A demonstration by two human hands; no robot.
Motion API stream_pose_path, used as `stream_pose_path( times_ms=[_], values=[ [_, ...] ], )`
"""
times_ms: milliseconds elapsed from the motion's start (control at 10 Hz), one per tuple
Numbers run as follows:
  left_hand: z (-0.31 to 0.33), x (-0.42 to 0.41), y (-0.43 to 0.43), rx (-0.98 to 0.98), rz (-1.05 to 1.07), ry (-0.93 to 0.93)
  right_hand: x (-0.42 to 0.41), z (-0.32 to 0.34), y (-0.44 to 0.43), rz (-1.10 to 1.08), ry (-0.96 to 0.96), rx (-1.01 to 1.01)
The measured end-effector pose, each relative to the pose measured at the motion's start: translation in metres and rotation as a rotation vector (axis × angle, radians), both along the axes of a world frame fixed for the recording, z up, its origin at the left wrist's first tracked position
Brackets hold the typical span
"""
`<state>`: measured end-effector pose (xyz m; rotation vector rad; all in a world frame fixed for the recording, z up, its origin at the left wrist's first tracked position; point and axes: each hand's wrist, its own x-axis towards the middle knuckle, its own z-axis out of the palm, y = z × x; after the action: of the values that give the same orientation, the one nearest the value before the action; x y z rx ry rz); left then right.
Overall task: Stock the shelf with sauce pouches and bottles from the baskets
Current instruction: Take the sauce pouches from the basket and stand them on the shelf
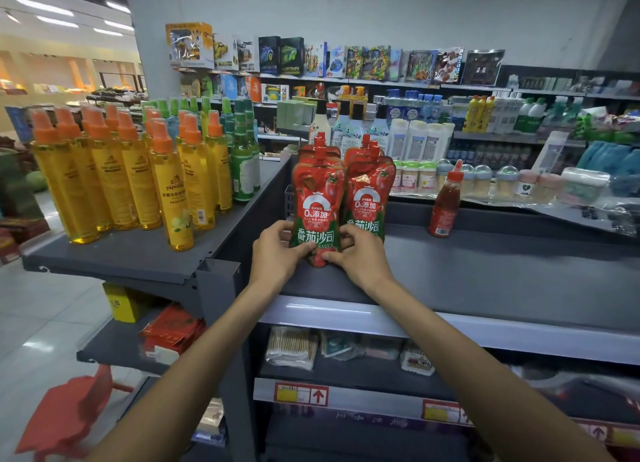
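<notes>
A shop aisle, with a grey metal shelf (485,274) in front; on the level below it lie plastic-wrapped packets (292,347). At the shelf's near left, the left hand (277,250) and right hand (360,253) pinch the bottom corners of the front pouch (317,205), which stands upright. It reads "0%添加", "番茄沙司" and "SAUCE". It heads one of two rows; the neighbouring row (369,198) touches it, and the pouches behind are too hidden to count. One red sauce bottle (445,205) stands well apart to the right. Orange-capped yellow bottles (173,191) crowd the left shelf, and toy boxes (277,56) line the far wall.
</notes>
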<state>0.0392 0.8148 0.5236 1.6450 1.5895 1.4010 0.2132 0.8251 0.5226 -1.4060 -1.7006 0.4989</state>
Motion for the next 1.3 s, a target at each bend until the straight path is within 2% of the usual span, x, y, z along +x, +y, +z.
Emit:
stream_pose_path(
  times_ms=[100,200,300,400,600,700,800,900,1000,1100,1200,1300],
  values=[
    [-0.001,0.002,-0.002,-0.018,0.0,0.002,0.0,0.003,-0.003,-0.002,-0.011,-0.003],
    [0.004,0.003,-0.022,0.035,0.108,0.089,0.005,0.007,-0.013,-0.023,-0.002,-0.031],
    [0.01,0.007,-0.068,0.278,0.216,0.132,0.026,0.014,-0.037,-0.049,0.044,-0.005],
    [0.009,0.026,-0.117,0.407,0.041,0.072,0.062,0.019,-0.077,-0.058,0.117,0.052],
    [-0.054,0.102,-0.169,0.185,-0.306,-0.058,0.161,-0.027,-0.211,-0.134,0.262,0.041],
    [-0.101,0.147,-0.194,0.066,-0.463,0.026,0.224,-0.087,-0.284,-0.318,0.371,-0.12],
    [-0.166,0.195,-0.223,-0.194,-0.62,0.068,0.282,-0.187,-0.363,-0.623,0.517,-0.352],
    [-0.234,0.244,-0.255,-0.398,-0.793,0.264,0.321,-0.295,-0.458,-0.908,0.678,-0.632],
    [-0.302,0.278,-0.285,-0.4,-0.922,0.549,0.327,-0.37,-0.552,-1.04,0.837,-0.935],
    [-0.362,0.309,-0.308,-0.279,-0.911,0.85,0.322,-0.424,-0.629,-1.115,0.856,-1.117],
    [-0.404,0.343,-0.334,-0.686,-1.022,0.899,0.324,-0.449,-0.677,-1.155,0.881,-1.241],
    [-0.42,0.356,-0.345,-0.908,-1.062,0.996,0.347,-0.457,-0.692,-1.155,0.859,-1.286]
  ],
)
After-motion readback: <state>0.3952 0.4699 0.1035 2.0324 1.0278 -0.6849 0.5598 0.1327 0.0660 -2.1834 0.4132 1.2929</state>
